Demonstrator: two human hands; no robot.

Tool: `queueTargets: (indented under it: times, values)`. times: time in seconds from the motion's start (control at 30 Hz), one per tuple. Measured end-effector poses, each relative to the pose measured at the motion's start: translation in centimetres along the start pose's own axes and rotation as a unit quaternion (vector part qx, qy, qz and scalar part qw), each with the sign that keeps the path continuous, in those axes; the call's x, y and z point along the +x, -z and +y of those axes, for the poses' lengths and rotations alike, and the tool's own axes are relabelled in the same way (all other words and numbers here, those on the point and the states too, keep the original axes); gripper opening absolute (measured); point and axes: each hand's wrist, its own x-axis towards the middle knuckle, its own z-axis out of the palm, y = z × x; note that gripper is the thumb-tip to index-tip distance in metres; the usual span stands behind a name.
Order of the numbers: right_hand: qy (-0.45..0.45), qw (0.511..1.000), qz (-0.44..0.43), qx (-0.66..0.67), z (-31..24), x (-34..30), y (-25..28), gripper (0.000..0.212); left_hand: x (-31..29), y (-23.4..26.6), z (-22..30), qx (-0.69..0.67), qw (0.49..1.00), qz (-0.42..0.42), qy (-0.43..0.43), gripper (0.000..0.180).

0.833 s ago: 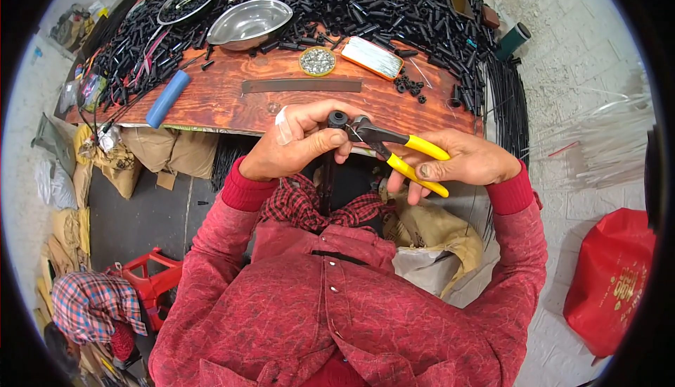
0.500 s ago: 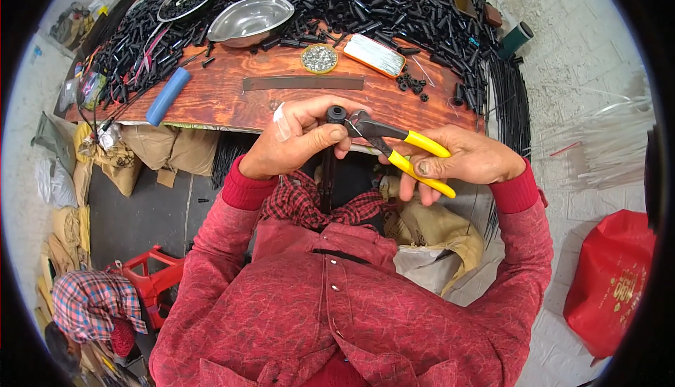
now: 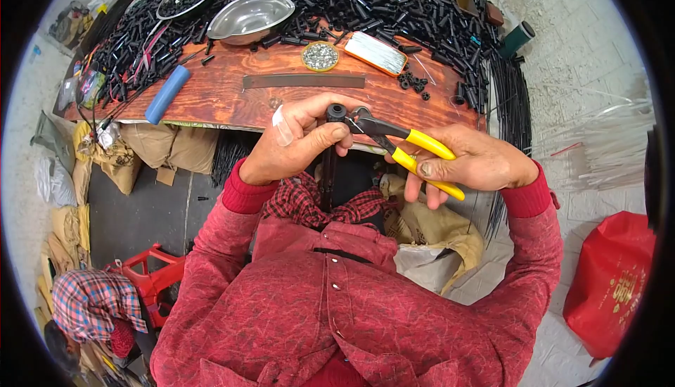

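Note:
My left hand, with a white strip of tape on it, is wrapped round a long black tube with a round, holed end. The tube stands roughly upright, its end showing above my thumb and its lower part reaching down toward my lap. In my right hand is a pair of pliers with yellow handles and dark jaws. The handles are spread apart, fingers round them. The jaws lie right beside the tube's top; a thin shiny wire seems to show there, but what they grip is too small to tell.
Ahead is a wooden table heaped with black tube parts. On it are a steel bowl, a round dish of small metal pieces, an orange-rimmed tray, a flat dark strip and a blue roll. Another person sits lower left.
My right hand and the pliers have shifted slightly right and down, the jaws staying beside the tube's top. My left hand still holds the tube in nearly the same place.

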Motion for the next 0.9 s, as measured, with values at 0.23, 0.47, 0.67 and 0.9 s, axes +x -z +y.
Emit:
queueTargets:
  times: [0.23, 0.47, 0.67, 0.9]
  values:
    - [0.056, 0.989, 0.073, -0.114, 0.8, 0.4, -0.9, 0.025, 0.1, 0.1, 0.2, -0.004, 1.000, -0.007, -0.004, 0.035]
    - [0.023, 0.971, 0.150, -0.184, 0.3, 1.1, -2.6, 0.022, -0.3, 0.6, 0.2, 0.002, 1.000, -0.015, -0.003, 0.036]
    - [0.112, 0.953, 0.186, -0.213, 3.0, 2.6, -2.9, 0.032, -0.2, 0.7, 0.4, 0.001, 1.000, -0.012, -0.003, 0.040]
    - [0.075, 0.989, 0.120, -0.045, 3.7, 2.4, -2.3, 0.030, -0.1, 0.7, 0.1, -0.020, 0.999, -0.033, -0.011, 0.044]
